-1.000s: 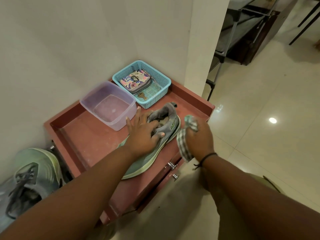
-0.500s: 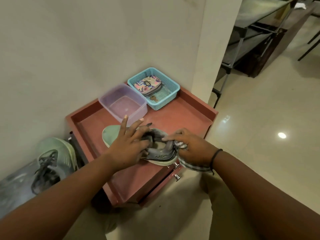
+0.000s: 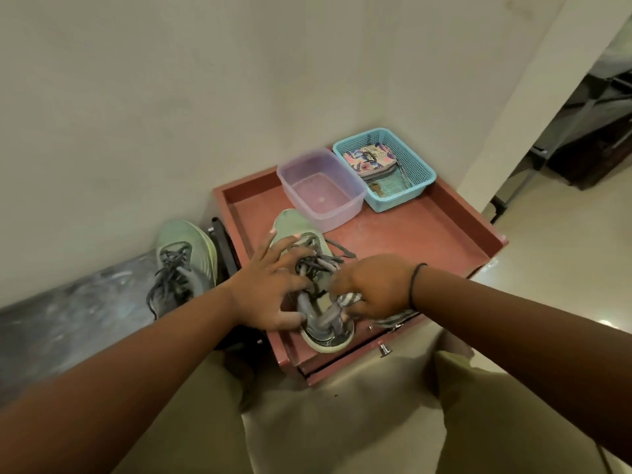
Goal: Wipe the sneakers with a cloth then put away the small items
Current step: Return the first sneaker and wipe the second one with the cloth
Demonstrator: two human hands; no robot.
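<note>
A pale green and grey sneaker (image 3: 290, 224) stands upright on the red cabinet top (image 3: 410, 234), toe toward the wall. My left hand (image 3: 270, 285) holds its left side, fingers spread over the laces and thumb at the heel collar. My right hand (image 3: 372, 289) grips a checked cloth (image 3: 352, 299) and presses it against the sneaker's right side near the heel. A second matching sneaker (image 3: 184, 258) sits to the left of the cabinet, on a grey ledge.
A clear purple tub (image 3: 321, 186) and a blue basket (image 3: 413, 165) stand at the back of the cabinet top; the basket holds a patterned wallet (image 3: 369, 159) and keys (image 3: 374, 189). The wall lies behind, dark furniture at far right.
The sneaker has been turned from lying across the top to standing upright with its heel toward me. Both hands shifted with it; the view has swung left.
</note>
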